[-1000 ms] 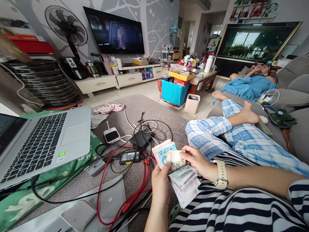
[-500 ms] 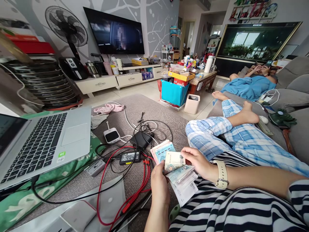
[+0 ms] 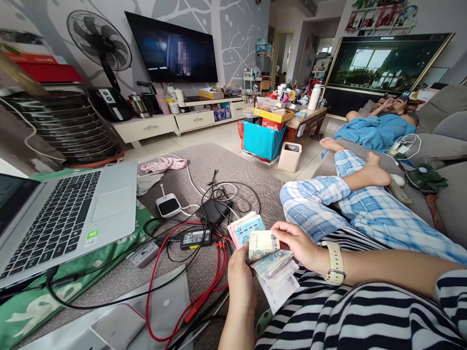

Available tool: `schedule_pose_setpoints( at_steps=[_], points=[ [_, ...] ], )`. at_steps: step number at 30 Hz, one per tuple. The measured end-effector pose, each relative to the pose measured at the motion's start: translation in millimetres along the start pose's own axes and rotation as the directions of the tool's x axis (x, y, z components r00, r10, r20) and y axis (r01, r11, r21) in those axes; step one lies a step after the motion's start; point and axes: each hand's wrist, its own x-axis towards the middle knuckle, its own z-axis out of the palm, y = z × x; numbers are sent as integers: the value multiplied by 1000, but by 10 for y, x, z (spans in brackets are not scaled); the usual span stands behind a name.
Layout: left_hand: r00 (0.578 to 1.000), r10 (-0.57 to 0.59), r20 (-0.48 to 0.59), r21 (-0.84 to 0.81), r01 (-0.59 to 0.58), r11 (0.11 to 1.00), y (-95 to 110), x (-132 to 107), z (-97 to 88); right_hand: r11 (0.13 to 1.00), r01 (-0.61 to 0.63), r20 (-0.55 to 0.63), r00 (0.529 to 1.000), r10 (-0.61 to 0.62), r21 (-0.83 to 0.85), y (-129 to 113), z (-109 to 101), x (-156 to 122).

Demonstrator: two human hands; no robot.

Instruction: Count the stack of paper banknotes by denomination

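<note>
My left hand [image 3: 241, 281] grips a fanned stack of banknotes [image 3: 248, 227] from below, with the thumb pressed on the notes. My right hand [image 3: 296, 241], with a pale watch on its wrist, pinches the top greenish banknote [image 3: 261, 243] at its right edge. More notes [image 3: 276, 274] hang folded down over my striped lap. Both hands are closed on the money, just above the grey carpet [image 3: 219, 160].
An open laptop [image 3: 69, 214] lies on a green cloth at left. Red and black cables [image 3: 204, 243], a power brick [image 3: 196, 237] and a white device [image 3: 168, 204] lie before my hands. Plaid-trousered legs [image 3: 350, 204] stretch right. Another person lies on the sofa [image 3: 379, 129].
The top note has been drawn slightly left and down across the stack, and the folded notes have sunk lower over my lap. Both hands have barely shifted.
</note>
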Motion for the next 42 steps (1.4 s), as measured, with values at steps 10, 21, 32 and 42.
schedule_pose_setpoints(
  at_steps=[10, 21, 32, 42],
  points=[
    [999, 14, 29, 5, -14, 1000, -31, 40, -36, 999, 23, 14, 1000, -23, -35, 22, -19, 10],
    [998, 38, 52, -37, -36, 999, 19, -11, 9, 1000, -6, 38, 999, 7, -26, 19, -20, 15],
    [998, 3, 57, -14, -3, 1000, 24, -5, -22, 998, 20, 64, 998, -16, -65, 56, -42, 14],
    [1000, 15, 24, -35, -14, 999, 34, -16, 15, 995, -5, 121, 993, 17, -99, 121, -51, 41]
  ],
)
